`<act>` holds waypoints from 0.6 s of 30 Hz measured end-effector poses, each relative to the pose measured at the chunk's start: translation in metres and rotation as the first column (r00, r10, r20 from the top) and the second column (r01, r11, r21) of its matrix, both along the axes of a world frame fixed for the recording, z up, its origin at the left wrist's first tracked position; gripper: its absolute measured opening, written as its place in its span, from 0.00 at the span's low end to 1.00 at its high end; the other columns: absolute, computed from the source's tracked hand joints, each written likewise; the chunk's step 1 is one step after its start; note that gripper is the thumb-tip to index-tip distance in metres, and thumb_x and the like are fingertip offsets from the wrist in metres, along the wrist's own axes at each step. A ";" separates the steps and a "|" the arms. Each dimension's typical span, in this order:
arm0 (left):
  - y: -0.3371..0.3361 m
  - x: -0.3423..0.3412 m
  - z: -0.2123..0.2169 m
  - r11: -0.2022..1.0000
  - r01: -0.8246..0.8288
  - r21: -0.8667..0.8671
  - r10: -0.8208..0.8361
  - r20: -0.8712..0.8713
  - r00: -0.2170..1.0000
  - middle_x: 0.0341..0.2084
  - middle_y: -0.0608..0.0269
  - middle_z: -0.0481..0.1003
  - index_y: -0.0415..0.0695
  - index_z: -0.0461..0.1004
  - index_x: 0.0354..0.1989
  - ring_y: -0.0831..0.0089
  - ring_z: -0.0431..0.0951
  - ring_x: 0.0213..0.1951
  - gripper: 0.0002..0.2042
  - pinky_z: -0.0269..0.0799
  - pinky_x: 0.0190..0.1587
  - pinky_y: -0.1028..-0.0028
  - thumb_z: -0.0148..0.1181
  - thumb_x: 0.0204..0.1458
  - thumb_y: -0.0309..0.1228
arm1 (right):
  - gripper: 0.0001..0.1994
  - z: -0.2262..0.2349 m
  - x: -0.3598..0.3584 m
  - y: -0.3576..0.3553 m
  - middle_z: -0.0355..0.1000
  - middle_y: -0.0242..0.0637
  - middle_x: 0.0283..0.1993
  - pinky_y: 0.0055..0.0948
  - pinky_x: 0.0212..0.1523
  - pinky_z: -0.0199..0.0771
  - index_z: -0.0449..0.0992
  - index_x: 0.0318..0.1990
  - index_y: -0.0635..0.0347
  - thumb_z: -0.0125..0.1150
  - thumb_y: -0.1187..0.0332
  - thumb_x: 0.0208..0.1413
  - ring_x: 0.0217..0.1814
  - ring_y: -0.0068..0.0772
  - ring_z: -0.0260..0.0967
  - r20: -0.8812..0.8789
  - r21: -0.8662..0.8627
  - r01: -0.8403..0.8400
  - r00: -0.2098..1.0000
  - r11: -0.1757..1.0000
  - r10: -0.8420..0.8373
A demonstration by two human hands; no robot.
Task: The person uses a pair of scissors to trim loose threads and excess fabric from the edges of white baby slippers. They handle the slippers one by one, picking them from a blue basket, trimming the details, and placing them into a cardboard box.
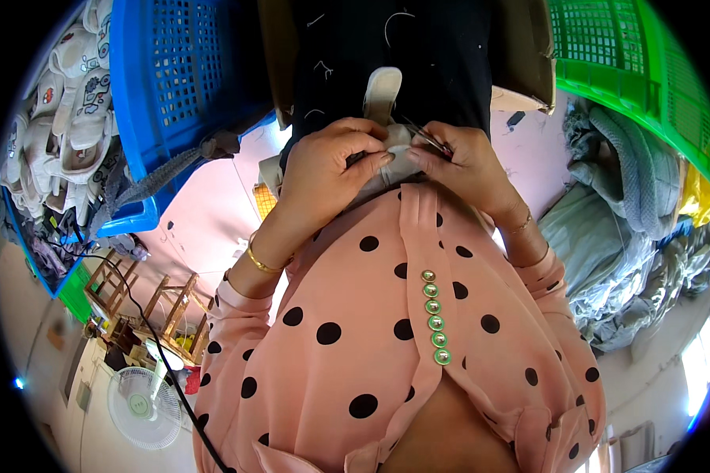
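A pale beige slipper (383, 88) lies over my dark-trousered lap, its narrow sole end pointing away from me. My left hand (329, 163) is closed on the slipper's near part, with thumb and forefinger pinched together at its edge. My right hand (472, 167) is closed around a small pair of dark thread scissors (427, 140), whose thin blades point to the upper left. The right thumb and fingertips rest close to the slipper's whitish upper. My fingers hide part of the slipper and the scissors' handles.
On the left stands a blue plastic crate (138, 102), with many pale slippers (79, 118) beyond it. A green crate (607, 39) is at the far right, above grey fabric bundles (619, 169). Cardboard (525, 63) flanks my lap. Wooden stools (173, 307) and a white fan (143, 406) are lower left.
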State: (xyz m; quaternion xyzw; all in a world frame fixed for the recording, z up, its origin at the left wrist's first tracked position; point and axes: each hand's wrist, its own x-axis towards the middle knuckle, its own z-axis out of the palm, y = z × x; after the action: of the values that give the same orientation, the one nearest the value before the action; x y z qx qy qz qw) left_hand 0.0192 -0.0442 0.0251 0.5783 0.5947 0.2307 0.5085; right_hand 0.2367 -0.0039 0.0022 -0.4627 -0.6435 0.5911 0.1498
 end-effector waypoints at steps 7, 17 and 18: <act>-0.014 0.000 -0.027 0.916 -0.076 0.394 0.133 -0.119 0.984 0.35 0.61 0.80 0.40 0.77 0.32 0.63 0.78 0.38 0.02 0.73 0.41 0.72 0.63 0.52 0.24 | 0.13 -0.012 -0.011 0.013 0.67 0.32 0.22 0.20 0.28 0.70 0.75 0.35 0.71 0.66 0.66 0.56 0.25 0.16 0.63 -0.008 -0.123 0.018 1.000 0.992 -0.019; -0.011 -0.003 -0.028 0.943 -0.279 0.184 0.264 0.101 0.959 0.36 0.59 0.79 0.40 0.77 0.35 0.65 0.77 0.38 0.03 0.73 0.41 0.71 0.61 0.55 0.25 | 0.20 -0.004 -0.004 0.008 0.76 0.44 0.28 0.31 0.28 0.74 0.70 0.42 0.63 0.61 0.52 0.59 0.29 0.44 0.76 0.170 0.397 -0.062 0.985 0.916 -0.007; -0.011 -0.003 -0.028 0.944 -0.288 0.162 0.273 0.109 0.956 0.36 0.60 0.79 0.41 0.77 0.35 0.65 0.77 0.38 0.03 0.73 0.41 0.71 0.61 0.55 0.26 | 0.21 0.000 -0.001 0.007 0.75 0.42 0.28 0.32 0.28 0.74 0.70 0.42 0.62 0.60 0.50 0.59 0.29 0.43 0.76 0.224 0.427 -0.092 0.975 0.900 -0.007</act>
State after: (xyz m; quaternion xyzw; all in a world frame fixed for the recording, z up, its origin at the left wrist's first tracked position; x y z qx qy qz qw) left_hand 0.0163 -0.0551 -0.0024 0.5201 0.6260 0.3769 0.4421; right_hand 0.2355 0.0036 0.0026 -0.4658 -0.7815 0.3811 0.1642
